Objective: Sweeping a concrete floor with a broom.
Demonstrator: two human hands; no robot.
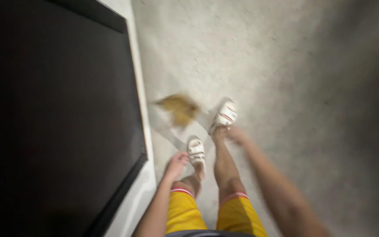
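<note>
Person standing on a pale speckled concrete floor, seen from above; whole view smeared by motion.

Left hand hangs at the left thigh, fingers loosely curled, holding nothing; nearest thing is the left sandal just beyond it. Right hand is badly blurred, swung out low beside the right shin; whether the fingers are spread or closed cannot be told, and nothing shows in it.

Both feet in white strapped sandals. The right sandal is farther forward, the left one closer in, the two apart. Yellow shorts with a red and white hem band cover the thighs.

A tan-brown crumpled thing, perhaps a scrap of paper or a dry leaf, too blurred to name, lies on the floor just left of the right sandal, beyond the left hand, touched by neither hand.

Along the left edge: a large black panel, white border beside it.
</note>
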